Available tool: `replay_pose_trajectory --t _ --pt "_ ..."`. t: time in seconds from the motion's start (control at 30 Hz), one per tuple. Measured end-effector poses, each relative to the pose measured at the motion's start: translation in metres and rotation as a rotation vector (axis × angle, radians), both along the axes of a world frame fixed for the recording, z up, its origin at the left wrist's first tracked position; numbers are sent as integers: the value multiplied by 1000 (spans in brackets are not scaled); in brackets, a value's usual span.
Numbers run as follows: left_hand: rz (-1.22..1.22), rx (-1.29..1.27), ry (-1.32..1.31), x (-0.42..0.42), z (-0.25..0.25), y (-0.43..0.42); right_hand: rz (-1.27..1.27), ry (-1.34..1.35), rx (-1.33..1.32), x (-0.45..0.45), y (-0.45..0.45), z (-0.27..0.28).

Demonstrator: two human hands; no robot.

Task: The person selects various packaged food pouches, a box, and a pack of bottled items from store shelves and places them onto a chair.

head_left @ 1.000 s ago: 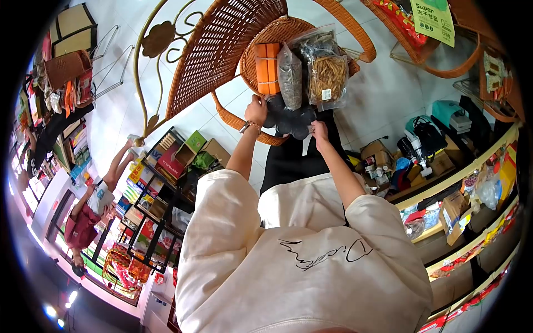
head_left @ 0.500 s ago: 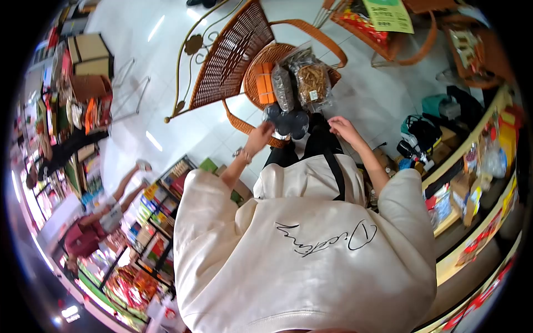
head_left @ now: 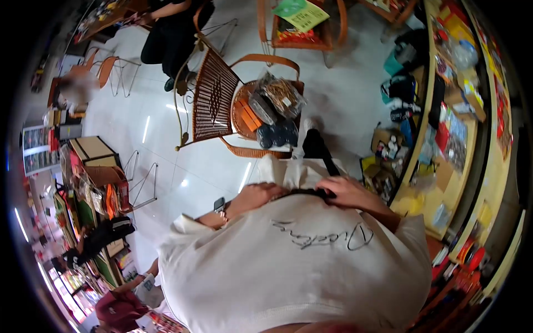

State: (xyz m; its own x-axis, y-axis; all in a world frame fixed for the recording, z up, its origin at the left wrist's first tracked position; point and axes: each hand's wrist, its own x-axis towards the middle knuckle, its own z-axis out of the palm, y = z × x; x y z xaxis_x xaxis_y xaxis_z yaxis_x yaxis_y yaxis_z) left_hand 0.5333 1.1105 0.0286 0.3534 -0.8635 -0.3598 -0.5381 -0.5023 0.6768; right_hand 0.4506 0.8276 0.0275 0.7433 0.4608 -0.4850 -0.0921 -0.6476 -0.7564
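Note:
My left hand (head_left: 257, 195) rests against the front of the white shirt (head_left: 288, 261) at the waist, its fingers bent over the dark waistband. Beside it, my right hand (head_left: 347, 192) touches the same waistband, fingers curled; whether either hand grips cloth is hidden. Ahead of me, a wicker chair (head_left: 214, 102) bears an orange bundle (head_left: 247, 115), a clear bag of brown dried sticks (head_left: 285, 95), a greyish bag (head_left: 262, 109) and a pack of dark round items (head_left: 276, 135). Neither hand touches these packages.
Another wicker chair (head_left: 302, 39) with red packages and a green sheet stands farther ahead. Shelves (head_left: 452, 183) with goods curve along the right, near an open box (head_left: 388, 144). A person in black (head_left: 172, 39) is at the upper left; other people are at the lower left.
Both hands have left the pack of dark round items and moved back to my waist. The view has turned, and the chair with its packages now appears lower and farther off.

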Motion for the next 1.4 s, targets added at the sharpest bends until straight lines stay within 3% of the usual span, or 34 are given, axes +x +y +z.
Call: replay_pose_trajectory --t 0.07,0.1,0.17,0.3,0.4,0.53,0.73,0.97,1.1,1.2,1.27,1.33,1.4 --pt "75 -68 -69 -18 -24 3 -107 -153 -47 -22 15 -3" --pt "69 -84 -130 -23 -34 5 -155 -380 -56 -34 23 -15" --pt "13 -51 -376 -21 -54 6 -227 -400 -86 -45 28 -33" --pt "69 -10 -315 -16 -86 -17 -266 -422 7 -39 32 -77" --pt "16 -67 -431 -24 -114 -34 -256 -469 -81 -45 33 -97" --pt "96 57 -254 -39 -110 -58 -346 -471 -38 -64 17 -115" --pt "138 -16 -5 -43 -116 -109 -404 -346 -135 -92 -19 -98" --pt "-165 84 41 -41 -119 -188 -788 -72 158 -124 -75 -106" --pt "-620 341 131 -22 -94 -263 -860 -460 -8 -135 -119 -93" --pt "-854 100 -74 -28 -90 -319 -1011 -587 61 -128 -156 -60" --pt "-947 78 -64 -43 -86 -354 -966 -718 11 -120 -175 -27" --pt "-1094 193 -163 -60 -55 -386 -914 -621 121 -114 -187 -5" --pt "-877 -186 71 -60 -63 -404 -909 -648 207 -108 -191 3"
